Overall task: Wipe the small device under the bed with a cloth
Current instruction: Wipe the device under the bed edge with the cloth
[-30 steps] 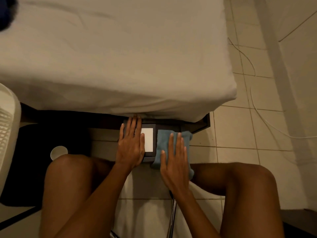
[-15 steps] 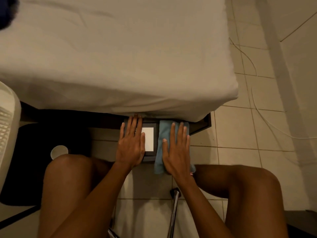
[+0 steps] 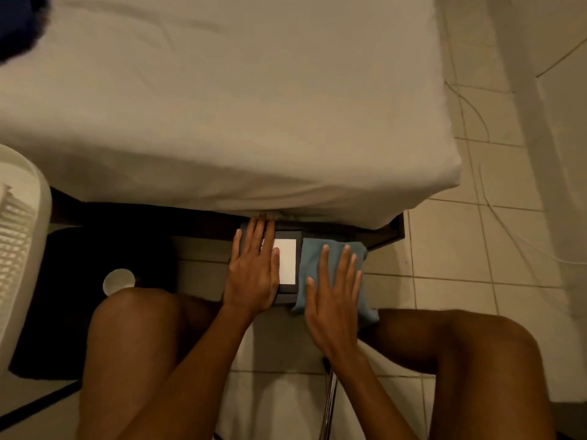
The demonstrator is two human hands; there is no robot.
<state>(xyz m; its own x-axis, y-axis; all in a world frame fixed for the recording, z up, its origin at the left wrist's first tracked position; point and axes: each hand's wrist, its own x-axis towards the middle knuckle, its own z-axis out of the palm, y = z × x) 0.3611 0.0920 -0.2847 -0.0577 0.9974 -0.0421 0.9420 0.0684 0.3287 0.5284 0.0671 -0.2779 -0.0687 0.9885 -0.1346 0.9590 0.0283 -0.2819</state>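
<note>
One device (image 3: 287, 262), one cloth (image 3: 330, 258), two hands.

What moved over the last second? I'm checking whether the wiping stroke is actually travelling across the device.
The right hand, flat on the blue cloth, pushed forward toward the bed, then slid part of the way back; the cloth went with it over the right part of the dark device. Nothing was grasped or released. The left hand stayed flat on the device's left part, and the device did not shift.

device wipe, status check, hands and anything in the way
Left hand flat on device, steadying. Right hand open, pressing blue cloth on its right side. Bed overhangs the far end.
</note>
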